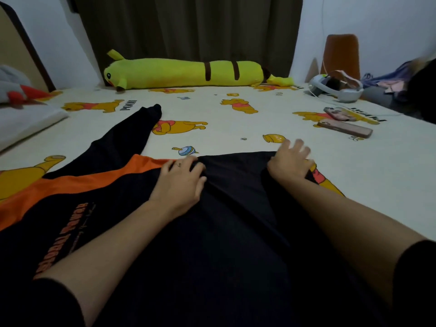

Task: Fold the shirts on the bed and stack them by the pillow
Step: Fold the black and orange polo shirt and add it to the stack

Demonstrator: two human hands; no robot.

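A black shirt with an orange stripe and orange lettering lies spread on the bed in front of me. One long black sleeve stretches away toward the far left. My left hand lies on the shirt near its far edge, fingers curled into the cloth. My right hand holds the far right edge of the shirt, thumb under the fabric and fingers spread over it. A white pillow lies at the left edge of the bed.
The bed sheet is cream with cartoon bear prints. A long yellow plush lies along the far side by the curtain. Two phones and a white device with cables lie at the right; clothes are heaped beyond them.
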